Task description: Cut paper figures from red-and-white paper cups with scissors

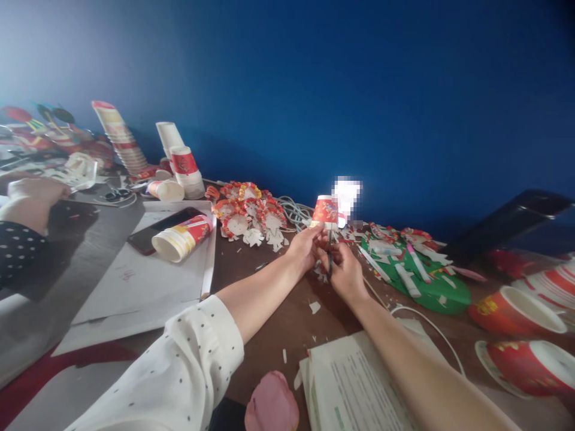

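Note:
Closed around the lower edge of a red paper cup (324, 211) is my left hand (306, 246). My right hand (345, 268) grips scissors (330, 256) with dark handles, their blades upright against the cup's rim. Both hands meet just above the brown table (256, 287). Part of the cup's right side lies behind a blurred white patch. To the left of my hands is a pile of cut red-and-white paper cups (251, 209), with flower-like edges.
Paper scraps surround a green mat (442, 293) holding markers (417, 263). Printed papers (359, 383) lie in front. At left are a phone (146, 236), nested cups (182, 239) and tall cup stacks (119, 137). Another person's hand (33, 197) rests at far left. More cups (516, 308) stand right.

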`<state>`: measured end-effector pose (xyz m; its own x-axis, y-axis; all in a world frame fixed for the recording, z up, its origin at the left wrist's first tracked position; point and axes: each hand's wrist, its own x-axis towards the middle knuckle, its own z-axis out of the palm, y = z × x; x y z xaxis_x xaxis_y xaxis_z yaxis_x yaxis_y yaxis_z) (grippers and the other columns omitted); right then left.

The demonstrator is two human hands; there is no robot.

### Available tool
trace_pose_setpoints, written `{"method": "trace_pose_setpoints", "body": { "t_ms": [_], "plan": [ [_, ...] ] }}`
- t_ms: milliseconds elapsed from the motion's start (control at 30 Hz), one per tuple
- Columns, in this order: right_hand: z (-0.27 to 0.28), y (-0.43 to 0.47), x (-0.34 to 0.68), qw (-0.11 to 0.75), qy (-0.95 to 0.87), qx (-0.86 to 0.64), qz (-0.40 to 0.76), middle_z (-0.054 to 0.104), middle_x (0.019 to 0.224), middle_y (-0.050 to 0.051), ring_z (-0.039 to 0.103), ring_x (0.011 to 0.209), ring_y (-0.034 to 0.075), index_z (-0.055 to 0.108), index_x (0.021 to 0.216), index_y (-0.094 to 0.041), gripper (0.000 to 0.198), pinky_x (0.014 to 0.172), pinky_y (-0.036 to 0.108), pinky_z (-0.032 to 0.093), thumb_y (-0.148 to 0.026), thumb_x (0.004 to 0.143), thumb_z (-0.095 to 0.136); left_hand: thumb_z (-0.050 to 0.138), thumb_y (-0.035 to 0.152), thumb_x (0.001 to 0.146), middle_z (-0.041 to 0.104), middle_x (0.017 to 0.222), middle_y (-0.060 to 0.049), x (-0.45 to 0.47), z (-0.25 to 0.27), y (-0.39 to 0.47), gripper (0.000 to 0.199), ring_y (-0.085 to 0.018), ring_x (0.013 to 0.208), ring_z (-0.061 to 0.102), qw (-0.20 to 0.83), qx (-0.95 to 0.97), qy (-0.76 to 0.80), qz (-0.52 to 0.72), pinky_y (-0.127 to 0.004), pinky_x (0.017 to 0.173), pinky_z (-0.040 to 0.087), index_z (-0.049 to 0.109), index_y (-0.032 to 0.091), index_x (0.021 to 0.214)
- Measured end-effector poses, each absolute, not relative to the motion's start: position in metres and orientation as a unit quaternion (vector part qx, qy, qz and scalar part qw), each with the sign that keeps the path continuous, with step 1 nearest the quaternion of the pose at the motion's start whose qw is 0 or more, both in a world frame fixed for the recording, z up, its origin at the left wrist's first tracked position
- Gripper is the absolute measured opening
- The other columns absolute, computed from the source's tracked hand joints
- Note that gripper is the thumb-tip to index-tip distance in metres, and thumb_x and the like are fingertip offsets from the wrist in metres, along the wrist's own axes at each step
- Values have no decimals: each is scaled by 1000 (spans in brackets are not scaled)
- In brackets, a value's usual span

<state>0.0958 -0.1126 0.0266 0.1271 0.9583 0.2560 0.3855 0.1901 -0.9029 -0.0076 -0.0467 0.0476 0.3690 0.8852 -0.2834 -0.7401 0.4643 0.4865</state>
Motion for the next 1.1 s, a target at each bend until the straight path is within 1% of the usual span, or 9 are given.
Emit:
{"method": "trace_pose_setpoints", "body": {
  "t_ms": [167,300,400,500,700,800,967,1100],
  "plan": [
    [25,-113,96,489,-605,-567,272,62,65,-2,55,55,15,58,93,-23,30,52,26,43,-48,80,67,67,24,82,56,55,0,-8,48,-47,19,-9,41,52,824,156,247,486,-18,35,39,56,11,73],
    [22,-112,98,481,-614,-572,255,62,65,-1,56,56,15,56,91,-23,26,54,26,44,-46,82,65,68,19,81,57,57,0,-8,52,-49,18,-7,43,54,820,131,253,496,-15,39,42,55,10,71],
    [21,-111,100,472,-622,-576,241,62,65,-1,56,56,15,55,90,-23,26,54,26,44,-46,82,64,65,16,83,57,57,0,-7,54,-50,17,-6,43,54,823,122,247,497,-15,40,44,56,10,71],
    [21,-110,102,467,-624,-582,231,61,63,-1,55,54,15,55,89,-22,27,53,26,43,-47,82,64,63,13,84,58,59,0,-7,53,-49,16,-6,45,55,820,109,242,508,-14,42,44,56,10,71],
    [20,-109,103,464,-624,-586,227,61,62,-1,55,53,16,56,88,-22,30,52,26,43,-50,81,65,67,13,81,58,59,1,-6,51,-47,16,-5,45,54,814,102,245,516,-14,42,42,56,10,70],
    [19,-109,102,468,-622,-582,236,61,60,-1,55,51,15,56,88,-22,31,51,26,42,-52,81,65,69,15,80,56,58,1,-6,51,-48,18,-5,43,52,814,110,252,512,-15,41,41,54,11,69],
    [23,-108,101,486,-601,-586,242,63,62,-1,57,53,16,57,88,-22,36,51,26,43,-54,78,68,66,25,82,49,49,4,-4,45,-49,24,-7,33,44,804,166,287,494,-19,34,33,51,14,67],
    [25,-106,103,496,-594,-582,248,63,62,-1,57,53,15,58,90,-22,35,51,25,44,-52,77,69,65,28,83,48,47,4,-2,43,-52,23,-8,32,43,800,200,287,488,-20,35,32,52,15,69]
  ]
}}
